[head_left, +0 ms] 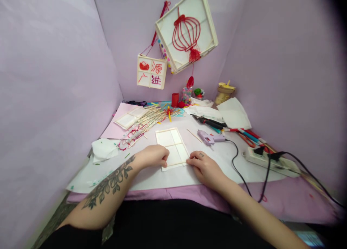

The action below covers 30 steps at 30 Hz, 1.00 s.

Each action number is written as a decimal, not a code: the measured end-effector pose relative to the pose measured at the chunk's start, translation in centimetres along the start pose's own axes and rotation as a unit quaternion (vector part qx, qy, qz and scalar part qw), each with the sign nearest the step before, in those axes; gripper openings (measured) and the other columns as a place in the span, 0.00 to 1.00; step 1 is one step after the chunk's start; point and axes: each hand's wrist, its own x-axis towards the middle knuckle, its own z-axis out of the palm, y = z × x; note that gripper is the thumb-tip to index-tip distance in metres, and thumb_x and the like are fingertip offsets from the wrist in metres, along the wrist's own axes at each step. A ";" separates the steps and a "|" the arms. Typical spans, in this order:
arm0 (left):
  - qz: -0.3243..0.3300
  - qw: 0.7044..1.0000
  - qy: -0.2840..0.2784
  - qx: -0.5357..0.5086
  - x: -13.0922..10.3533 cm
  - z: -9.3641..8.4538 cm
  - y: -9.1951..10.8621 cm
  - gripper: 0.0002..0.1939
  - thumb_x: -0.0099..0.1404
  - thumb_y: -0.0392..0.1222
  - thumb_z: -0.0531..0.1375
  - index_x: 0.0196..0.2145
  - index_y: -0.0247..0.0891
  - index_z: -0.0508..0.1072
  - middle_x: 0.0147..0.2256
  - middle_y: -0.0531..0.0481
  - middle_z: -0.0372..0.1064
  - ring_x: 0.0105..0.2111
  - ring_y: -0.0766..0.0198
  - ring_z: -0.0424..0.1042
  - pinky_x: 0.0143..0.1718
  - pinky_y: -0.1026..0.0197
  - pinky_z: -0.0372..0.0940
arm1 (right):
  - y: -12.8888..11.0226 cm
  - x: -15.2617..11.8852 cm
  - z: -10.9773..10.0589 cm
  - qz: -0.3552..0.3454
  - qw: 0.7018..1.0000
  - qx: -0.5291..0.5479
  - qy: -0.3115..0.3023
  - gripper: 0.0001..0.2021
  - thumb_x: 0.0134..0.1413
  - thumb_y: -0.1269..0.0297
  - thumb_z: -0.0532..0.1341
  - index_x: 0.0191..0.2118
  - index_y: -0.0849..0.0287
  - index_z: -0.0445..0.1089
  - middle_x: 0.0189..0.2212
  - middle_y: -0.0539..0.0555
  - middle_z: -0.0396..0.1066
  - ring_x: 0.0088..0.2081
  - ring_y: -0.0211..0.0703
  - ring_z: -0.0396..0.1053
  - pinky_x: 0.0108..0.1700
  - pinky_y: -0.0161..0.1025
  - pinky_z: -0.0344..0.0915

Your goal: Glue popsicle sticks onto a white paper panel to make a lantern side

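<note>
A rectangular frame of thin pale sticks with crossing strips lies flat on the table, with white paper showing inside and under it. My left hand is closed at its lower left edge, fingers curled, the thumb pressing the near side. At the lower right corner, my right hand pinches the frame's edge between thumb and fingers. A loose thin stick rests just beyond the frame's right side. Close to that stick is a lilac glue gun, lying on its side with its cord running toward me.
A power strip with black plugs sits at the right. Black pliers lie behind the glue gun. Bundled sticks and another stick frame are at the back left. A large lantern panel and a smaller panel hang above.
</note>
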 end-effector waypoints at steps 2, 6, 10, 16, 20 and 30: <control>0.003 1.000 -0.003 -0.018 0.0 0.1 -0.3 0.05 0.52 0.41 0.64 0.25 0.38 0.71 0.26 0.54 0.69 0.26 0.66 0.64 0.25 0.65 0.50 | 0.1 0.0 0.0 -0.004 1.000 0.027 0.008 0.15 0.53 0.78 0.52 0.39 0.60 0.74 0.40 0.59 0.70 0.41 0.46 0.66 0.42 0.43 0.67; 0.033 0.996 -0.002 -0.079 -0.3 0.3 -1.1 0.05 0.53 0.42 0.63 0.26 0.38 0.72 0.24 0.55 0.68 0.25 0.67 0.63 0.24 0.65 0.50 | 0.4 0.5 -0.3 0.028 0.995 0.091 0.011 0.12 0.55 0.75 0.54 0.37 0.59 0.74 0.35 0.57 0.70 0.39 0.44 0.67 0.43 0.42 0.65; 0.046 0.995 0.012 -0.085 -0.9 0.3 -0.8 0.04 0.54 0.39 0.60 0.26 0.37 0.73 0.24 0.54 0.67 0.24 0.68 0.62 0.25 0.65 0.51 | 0.3 1.7 -1.0 0.116 0.986 0.113 -0.043 0.07 0.54 0.69 0.58 0.32 0.58 0.75 0.31 0.54 0.68 0.34 0.42 0.66 0.38 0.39 0.63; -0.008 0.988 0.109 -0.109 -1.6 2.2 0.1 0.07 0.54 0.43 0.60 0.24 0.36 0.72 0.27 0.51 0.68 0.26 0.66 0.63 0.27 0.65 0.53 | 0.3 3.5 -0.8 0.207 0.967 0.131 -0.069 0.03 0.46 0.67 0.63 0.25 0.59 0.73 0.31 0.52 0.68 0.31 0.39 0.66 0.36 0.35 0.61; -0.046 0.969 0.174 -0.168 -1.8 4.0 0.0 0.08 0.54 0.43 0.60 0.25 0.36 0.72 0.28 0.51 0.69 0.28 0.65 0.65 0.29 0.65 0.55 | 0.6 4.2 -0.6 0.252 0.953 0.134 -0.097 0.04 0.42 0.65 0.65 0.23 0.60 0.72 0.31 0.52 0.69 0.31 0.39 0.67 0.36 0.34 0.60; -0.079 0.952 0.150 -0.254 -1.9 4.0 -0.1 0.11 0.53 0.45 0.60 0.27 0.34 0.77 0.24 0.51 0.71 0.25 0.66 0.66 0.29 0.65 0.58 | 0.5 5.6 -1.4 0.269 0.940 0.091 -0.189 0.04 0.42 0.65 0.64 0.25 0.60 0.72 0.28 0.53 0.74 0.30 0.40 0.69 0.30 0.33 0.57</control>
